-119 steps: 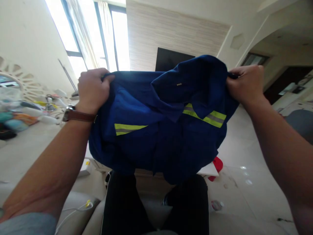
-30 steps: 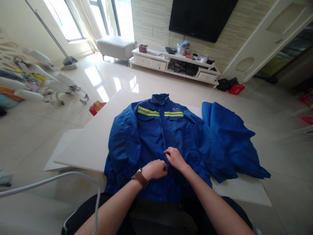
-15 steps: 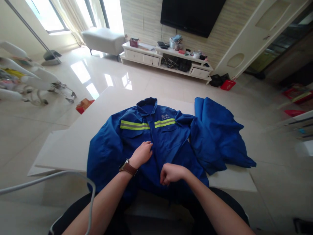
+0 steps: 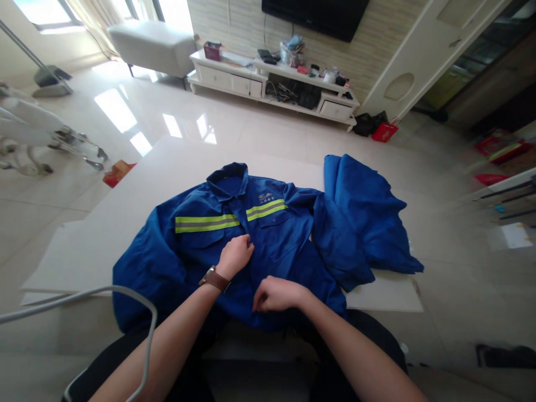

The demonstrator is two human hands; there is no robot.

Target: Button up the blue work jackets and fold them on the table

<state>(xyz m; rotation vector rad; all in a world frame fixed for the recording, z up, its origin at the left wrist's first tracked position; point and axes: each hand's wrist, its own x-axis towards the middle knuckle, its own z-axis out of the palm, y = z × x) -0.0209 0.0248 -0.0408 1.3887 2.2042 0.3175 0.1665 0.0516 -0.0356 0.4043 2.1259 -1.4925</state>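
A blue work jacket (image 4: pixel 276 240) with yellow-green reflective stripes lies front up on a white table (image 4: pixel 125 195), its collar at the far side. My left hand (image 4: pixel 237 254), with a brown-strapped watch (image 4: pixel 215 278) on the wrist, pinches the front edge of the jacket near its middle. Closer to me and to the right, my right hand (image 4: pixel 278 295) has its fingers curled on the lower front of the jacket along the same edge. A second folded blue cloth (image 4: pixel 368 212) lies at the right, touching the jacket's sleeve.
A white cable (image 4: pixel 151 335) loops at the lower left near my left forearm. Beyond the table stand a white TV cabinet (image 4: pixel 226 81) and a grey bench (image 4: pixel 153 47). A red and orange box (image 4: pixel 118 173) is beyond the table's left edge.
The whole view has shifted, so things appear further left and a little higher. My left hand's fingers are more closed on the jacket's front, and the jacket's left side is spread wider.
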